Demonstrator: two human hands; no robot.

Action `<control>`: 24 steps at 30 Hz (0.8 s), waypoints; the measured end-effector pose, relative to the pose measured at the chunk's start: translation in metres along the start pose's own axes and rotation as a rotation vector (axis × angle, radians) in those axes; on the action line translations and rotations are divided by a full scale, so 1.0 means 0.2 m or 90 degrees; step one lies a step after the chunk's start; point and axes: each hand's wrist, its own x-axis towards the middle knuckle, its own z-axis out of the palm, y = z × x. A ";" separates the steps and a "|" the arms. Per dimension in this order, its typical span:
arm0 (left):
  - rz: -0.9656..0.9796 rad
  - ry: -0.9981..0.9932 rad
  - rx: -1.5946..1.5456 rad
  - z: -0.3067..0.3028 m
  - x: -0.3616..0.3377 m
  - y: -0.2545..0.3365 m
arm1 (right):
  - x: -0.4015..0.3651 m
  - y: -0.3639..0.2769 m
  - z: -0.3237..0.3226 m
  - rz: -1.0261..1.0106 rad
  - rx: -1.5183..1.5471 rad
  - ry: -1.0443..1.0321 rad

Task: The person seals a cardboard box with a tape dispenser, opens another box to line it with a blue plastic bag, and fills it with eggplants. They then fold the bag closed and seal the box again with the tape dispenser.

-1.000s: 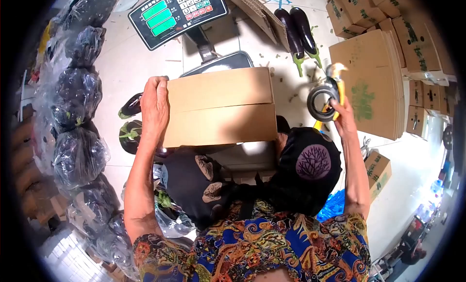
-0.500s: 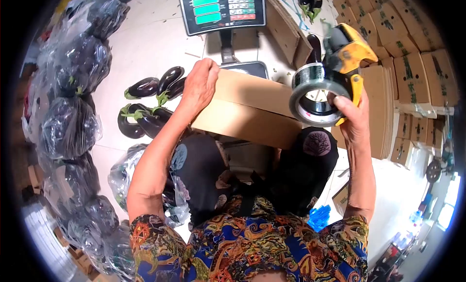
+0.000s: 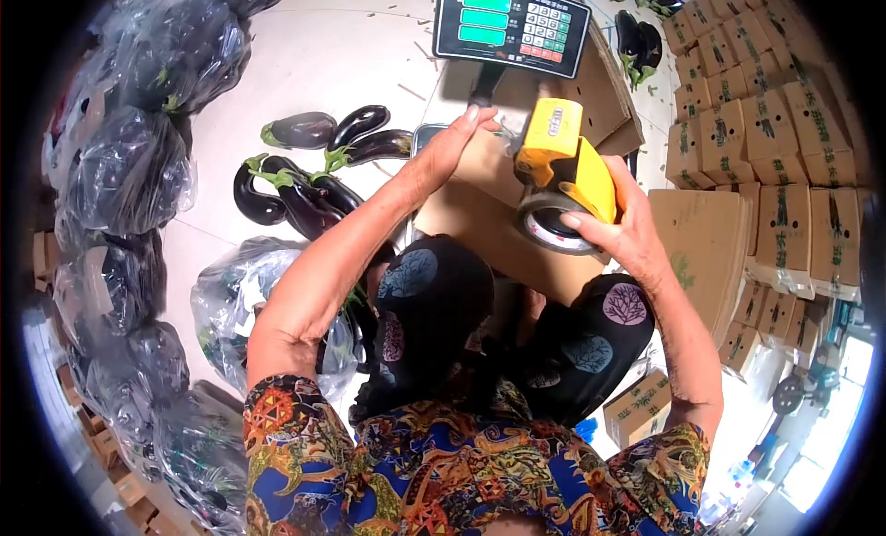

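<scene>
A cardboard box [image 3: 503,236] lies in front of my knees, by the pan of the scale. My left hand [image 3: 454,148] rests on the box's far left part, its fingers stretched out and apart. In my right hand [image 3: 626,217] is a yellow tape dispenser [image 3: 591,180], with fingers and thumb wrapped round it. The dispenser's tape roll sits low over the box top and hides part of it. Several eggplants [image 3: 305,199] lie on the floor to the left of the box.
The scale display [image 3: 512,26] stands beyond the box. Bagged eggplants [image 3: 129,167] line the left side, and another plastic bag [image 3: 245,305] lies by my left knee. Flat cardboard [image 3: 701,250] and stacked boxes [image 3: 784,222] are on the right. More eggplants [image 3: 639,45] lie at the far right.
The tape dispenser has turned and come down onto the box with my right hand. My left hand has moved along the box, its fingers now extended. The view has shifted.
</scene>
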 end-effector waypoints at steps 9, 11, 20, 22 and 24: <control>0.071 0.233 -0.013 0.04 -0.30 0.28 | -0.03 -0.01 0.06 -0.070 -0.100 0.016; -0.043 0.165 -0.034 0.08 -0.40 0.43 | -0.03 -0.04 0.07 -0.093 -0.149 0.015; 0.040 0.040 -0.117 0.12 -0.44 0.45 | -0.03 -0.08 0.12 -0.131 -0.210 0.005; 0.037 0.059 -0.123 0.11 -0.43 0.39 | -0.02 -0.10 0.13 -0.131 -0.228 -0.008; 0.149 0.108 0.022 0.08 -0.41 0.36 | 0.00 -0.12 0.13 -0.116 -0.239 -0.029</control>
